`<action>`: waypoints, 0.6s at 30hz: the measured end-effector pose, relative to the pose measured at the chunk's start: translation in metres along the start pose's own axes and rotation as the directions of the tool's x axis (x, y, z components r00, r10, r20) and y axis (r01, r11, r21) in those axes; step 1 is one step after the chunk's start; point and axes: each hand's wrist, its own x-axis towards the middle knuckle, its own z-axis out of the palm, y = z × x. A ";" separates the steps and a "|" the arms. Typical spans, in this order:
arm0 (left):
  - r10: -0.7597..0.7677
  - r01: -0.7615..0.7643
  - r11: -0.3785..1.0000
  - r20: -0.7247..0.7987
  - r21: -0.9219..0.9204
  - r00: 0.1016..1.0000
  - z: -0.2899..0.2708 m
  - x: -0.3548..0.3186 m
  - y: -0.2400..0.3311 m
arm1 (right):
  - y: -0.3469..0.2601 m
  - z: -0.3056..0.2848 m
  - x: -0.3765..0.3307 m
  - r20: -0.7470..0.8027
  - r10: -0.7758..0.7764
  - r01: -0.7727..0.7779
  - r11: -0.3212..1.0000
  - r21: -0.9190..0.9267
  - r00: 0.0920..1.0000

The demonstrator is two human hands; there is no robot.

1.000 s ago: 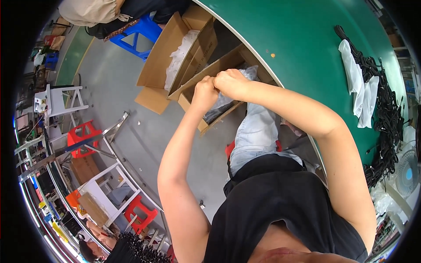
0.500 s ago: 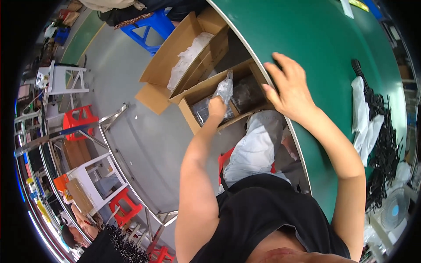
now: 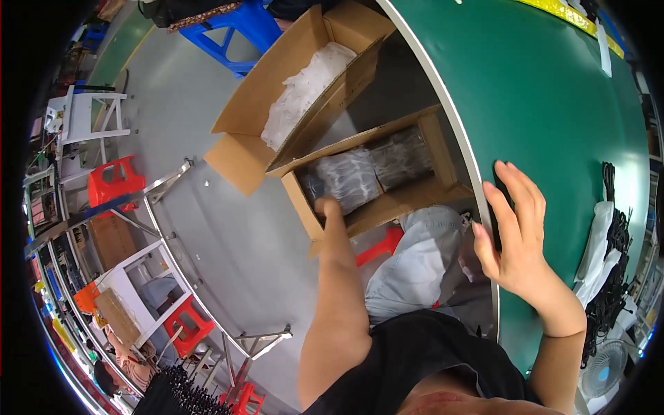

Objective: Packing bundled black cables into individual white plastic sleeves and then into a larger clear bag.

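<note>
The cardboard box (image 3: pixel 398 209) sits open beside the green table (image 3: pixel 553 124), clear-wrapped packages (image 3: pixel 348 181) inside. The right hand (image 3: pixel 517 245) is open, fingers apart, at the table's edge; the left hand (image 3: pixel 328 207) is inside the box by the packages, its grip too hidden to tell.

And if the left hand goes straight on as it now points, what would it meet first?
The left hand would probably meet the plastic-wrapped packages in the nearer cardboard box first, though depth is unclear.

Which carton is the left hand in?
The nearer carton, holding wrapped bundles: the left hand is in its left end. The farther carton, holding white sheeting, has none.
</note>
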 end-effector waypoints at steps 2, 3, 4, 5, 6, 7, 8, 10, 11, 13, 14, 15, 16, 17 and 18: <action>-0.063 0.068 0.997 -0.117 0.035 0.991 0.038 0.028 -0.048 | -0.007 -0.002 0.005 -0.008 -0.025 0.025 0.999 0.022 1.000; -0.027 0.031 0.999 -0.114 0.037 0.993 0.040 0.017 -0.034 | -0.003 0.002 0.004 0.006 -0.009 0.009 1.000 -0.008 1.000; -0.331 0.160 0.808 -0.211 -0.568 0.920 0.040 0.004 -0.028 | -0.002 0.002 0.003 0.012 0.000 0.000 1.000 -0.022 1.000; -0.626 0.130 0.282 -0.080 -0.951 0.775 0.043 -0.002 -0.036 | -0.003 0.002 0.003 0.014 -0.002 0.003 1.000 -0.009 1.000; -0.639 0.212 0.299 -0.030 -0.930 0.768 0.041 -0.002 -0.047 | -0.005 0.003 0.004 0.008 -0.011 0.011 1.000 -0.002 1.000; -0.654 0.294 0.314 0.018 -0.903 0.756 0.038 -0.002 -0.057 | -0.005 0.004 0.004 0.009 -0.009 0.009 1.000 0.002 1.000; -0.642 0.287 0.322 0.015 -0.902 0.767 0.030 -0.009 -0.048 | -0.003 0.001 0.002 0.003 -0.006 0.006 1.000 -0.014 1.000; -0.701 0.251 0.184 0.052 -0.950 0.712 0.012 -0.022 -0.031 | 0.003 0.002 0.000 -0.004 0.001 -0.001 0.999 -0.038 1.000; -0.715 0.248 0.176 0.049 -0.952 0.697 0.015 -0.016 -0.044 | 0.001 0.000 0.002 -0.018 -0.013 0.013 0.999 -0.030 1.000; -0.646 0.267 0.281 0.024 -0.922 0.763 0.039 0.000 -0.085 | -0.009 0.000 0.005 -0.039 -0.041 0.041 0.999 0.014 0.998; -0.636 0.265 0.294 0.019 -0.919 0.771 0.041 -0.003 -0.077 | -0.008 0.003 0.004 -0.014 -0.024 0.024 1.000 -0.006 1.000; -0.566 0.225 0.313 0.009 -0.923 0.824 0.037 -0.010 -0.058 | -0.006 0.002 0.004 0.007 -0.002 0.002 0.999 -0.043 1.000; -0.489 0.184 0.331 -0.002 -0.926 0.872 0.032 -0.016 -0.041 | -0.003 0.002 0.002 0.020 0.019 -0.018 0.998 -0.060 1.000; -0.485 0.174 0.337 -0.012 -0.925 0.874 0.035 -0.016 -0.040 | -0.003 0.003 0.002 0.012 0.026 -0.025 0.998 -0.063 1.000; -0.433 0.161 0.368 -0.015 -0.916 0.901 0.041 -0.014 -0.038 | -0.002 0.004 0.000 0.005 0.031 -0.030 0.997 -0.066 1.000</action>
